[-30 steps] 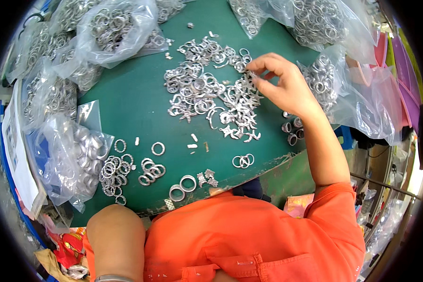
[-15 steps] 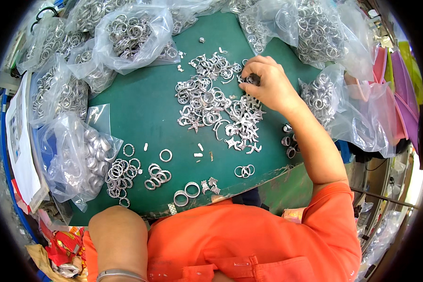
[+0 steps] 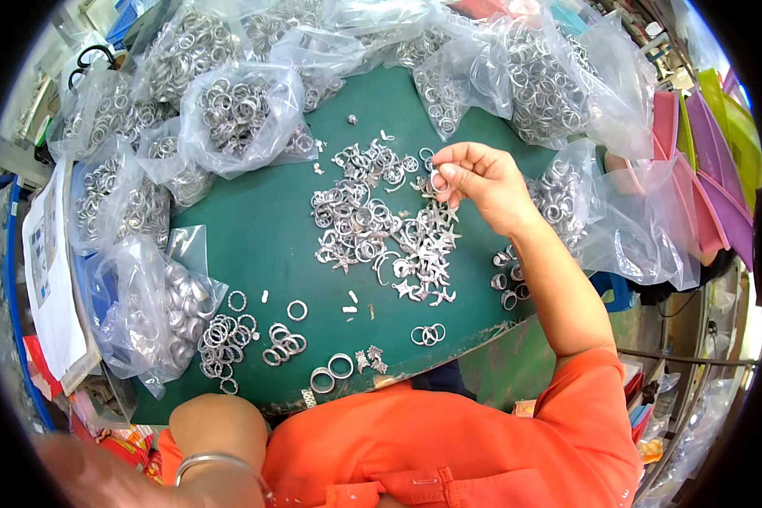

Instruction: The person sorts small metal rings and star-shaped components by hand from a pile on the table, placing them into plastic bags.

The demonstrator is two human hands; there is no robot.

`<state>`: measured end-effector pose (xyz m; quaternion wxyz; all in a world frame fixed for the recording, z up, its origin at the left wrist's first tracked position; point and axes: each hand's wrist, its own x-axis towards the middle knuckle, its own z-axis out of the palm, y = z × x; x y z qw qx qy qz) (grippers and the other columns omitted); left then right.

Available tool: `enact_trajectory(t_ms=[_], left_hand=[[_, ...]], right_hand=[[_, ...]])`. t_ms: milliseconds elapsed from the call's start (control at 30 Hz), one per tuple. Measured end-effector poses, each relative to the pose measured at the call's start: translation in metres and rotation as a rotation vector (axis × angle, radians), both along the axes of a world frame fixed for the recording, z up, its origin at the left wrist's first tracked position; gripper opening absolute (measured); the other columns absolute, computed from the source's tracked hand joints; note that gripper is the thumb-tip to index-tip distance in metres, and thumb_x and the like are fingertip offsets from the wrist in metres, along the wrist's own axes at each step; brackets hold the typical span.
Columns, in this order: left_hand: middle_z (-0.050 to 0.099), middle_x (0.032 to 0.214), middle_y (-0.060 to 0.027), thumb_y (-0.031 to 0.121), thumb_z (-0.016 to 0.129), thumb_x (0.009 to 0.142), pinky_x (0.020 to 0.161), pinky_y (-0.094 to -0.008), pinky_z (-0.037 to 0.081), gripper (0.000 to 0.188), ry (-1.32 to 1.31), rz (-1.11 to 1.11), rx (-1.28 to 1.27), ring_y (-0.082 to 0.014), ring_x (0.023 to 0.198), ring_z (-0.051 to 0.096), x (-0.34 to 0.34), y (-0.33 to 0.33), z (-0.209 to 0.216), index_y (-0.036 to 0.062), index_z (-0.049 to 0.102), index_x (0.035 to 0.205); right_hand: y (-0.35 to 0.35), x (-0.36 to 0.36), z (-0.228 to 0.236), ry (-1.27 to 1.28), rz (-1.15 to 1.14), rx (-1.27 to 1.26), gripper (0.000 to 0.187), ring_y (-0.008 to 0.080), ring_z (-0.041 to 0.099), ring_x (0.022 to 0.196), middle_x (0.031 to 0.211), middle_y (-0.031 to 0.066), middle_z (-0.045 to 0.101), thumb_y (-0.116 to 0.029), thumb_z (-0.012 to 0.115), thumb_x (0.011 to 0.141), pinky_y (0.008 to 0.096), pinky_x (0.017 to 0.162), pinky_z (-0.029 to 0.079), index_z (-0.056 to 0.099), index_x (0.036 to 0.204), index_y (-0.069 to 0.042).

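**Sorting silver rings on a green mat**

While raised above the far right part of the central heap, the right hand (image 3: 481, 179): fingers curled in, thumb and forefinger pinched narrow on one small silver ring (image 3: 438, 180). Ring held just off the green mat (image 3: 254, 229), at the heap's far right edge. Directly below and to the left, the loose heap of silver rings and star-shaped pieces (image 3: 379, 224), spread across the mat's middle. Left hand out of view; only the left forearm (image 3: 216, 436) with a thin metal bangle (image 3: 216, 463) at the near left edge, so no telling how those fingers stand. Near the front edge, small sorted groups: a cluster of plain rings (image 3: 225, 337) at the left, a few more rings (image 3: 284, 342) beside it, two larger rings (image 3: 331, 372), and three linked rings (image 3: 428, 334) to the right. Around the far and left sides, clear plastic bags (image 3: 237, 114) stuffed with rings; more bags (image 3: 559, 85) at the far right. Orange sleeve (image 3: 593, 398) on the right arm.
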<state>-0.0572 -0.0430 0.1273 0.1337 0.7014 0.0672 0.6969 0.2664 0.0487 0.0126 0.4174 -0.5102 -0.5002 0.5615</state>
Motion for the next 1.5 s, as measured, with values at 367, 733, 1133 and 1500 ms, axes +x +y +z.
enact_trajectory(t_ms=[367,733,1133,1500], left_hand=[[0.036,0.133,-0.0177,0.001,0.062,0.069,0.100,-0.0378,0.030,0.058,-0.015,-0.005,-0.843,-0.0265,0.124,0.036,0.048,0.021,-0.106,0.0052,0.040,0.122],[0.043,0.123,-0.0193,0.001,0.062,0.069,0.093,-0.0397,0.035,0.043,0.426,0.209,-0.767,-0.0323,0.111,0.044,0.057,0.026,-0.136,0.0027,0.049,0.109],[0.042,0.124,-0.0199,0.001,0.061,0.068,0.097,-0.0417,0.032,0.046,0.488,0.191,-0.804,-0.0341,0.113,0.043,0.054,0.027,-0.139,0.0031,0.047,0.112],[0.041,0.124,-0.0208,0.000,0.060,0.068,0.098,-0.0403,0.034,0.044,0.578,0.171,-0.824,-0.0347,0.113,0.043,0.057,0.027,-0.140,0.0016,0.048,0.111]], right_hand=[[-0.006,-0.017,0.014,-0.139,-0.067,0.334,0.016,0.0101,0.063,0.081,0.092,0.0056,0.067,0.002,0.067,0.082,0.0228,0.070,0.051,0.067,0.097,0.001],[0.048,-0.016,0.062,-0.160,-0.359,0.236,0.017,0.0178,0.066,0.074,0.090,0.0126,0.066,0.000,0.060,0.085,0.0270,0.062,0.055,0.061,0.101,0.007],[0.097,0.013,0.089,-0.550,-0.252,0.248,0.017,0.0128,0.064,0.078,0.090,0.0040,0.067,-0.011,0.057,0.087,0.0266,0.066,0.051,0.064,0.099,0.000],[0.036,0.010,-0.009,-0.655,-0.032,-0.028,0.012,0.0087,0.059,0.071,0.079,0.0036,0.066,-0.002,0.068,0.080,0.0247,0.061,0.048,0.067,0.092,0.000]])
